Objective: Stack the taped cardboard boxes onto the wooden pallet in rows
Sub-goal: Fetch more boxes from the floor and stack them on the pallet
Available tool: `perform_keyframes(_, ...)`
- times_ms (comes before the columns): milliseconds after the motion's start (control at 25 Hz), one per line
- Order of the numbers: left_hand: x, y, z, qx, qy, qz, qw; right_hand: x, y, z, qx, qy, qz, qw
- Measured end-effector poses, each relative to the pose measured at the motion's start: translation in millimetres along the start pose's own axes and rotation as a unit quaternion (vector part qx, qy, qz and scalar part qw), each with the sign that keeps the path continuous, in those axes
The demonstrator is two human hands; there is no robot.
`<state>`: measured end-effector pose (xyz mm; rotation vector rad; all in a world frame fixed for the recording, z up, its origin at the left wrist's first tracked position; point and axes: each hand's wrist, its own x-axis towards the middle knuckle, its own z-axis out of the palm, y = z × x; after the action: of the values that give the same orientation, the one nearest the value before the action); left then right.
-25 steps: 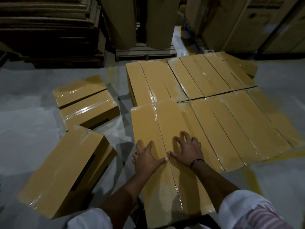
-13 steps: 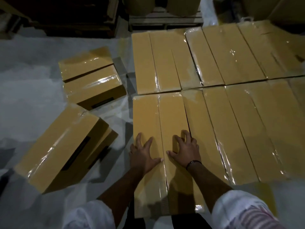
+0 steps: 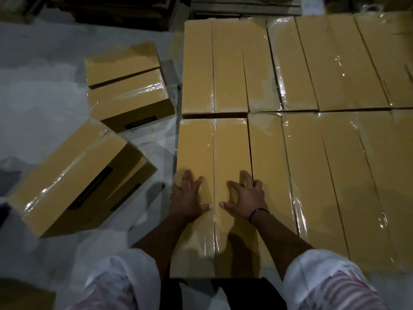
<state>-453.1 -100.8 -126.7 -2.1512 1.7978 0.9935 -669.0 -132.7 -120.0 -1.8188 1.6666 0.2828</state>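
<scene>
Palms down, fingers spread: left hand (image 3: 187, 199) and right hand (image 3: 245, 196) pressed flat on the long, tape-shiny cardboard box (image 3: 212, 151) at 6 o'clock, against the row. Loose box (image 3: 82, 177) sat at 9 o'clock.

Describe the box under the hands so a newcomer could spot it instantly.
Start at the flat block of taped boxes laid in two rows on the right. Take the near row's left-end box. It alone has the left hand and right hand on its top.
</scene>
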Motion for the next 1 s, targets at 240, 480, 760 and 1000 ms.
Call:
perform_keyframes(240, -19, -2, 21, 0.044, -0.028, 0.012, 0.999, -17, 19, 17, -0.076, -0.042, -0.051, 0.995)
perform_keyframes(480, -116, 4, 51, 0.064, -0.112, 0.021, 0.991, -112, 36, 49, -0.029, -0.12, -0.009, 0.992)
perform_keyframes(760, -197, -35, 124, 0.138, -0.045, 0.063, 0.987, -179, 30, 103, -0.01, -0.057, 0.009, 0.998)
perform_keyframes(1000, -191, -61, 135, 0.146, 0.039, 0.107, 0.983, -188, 22, 138, -0.046, -0.002, 0.0, 0.999)
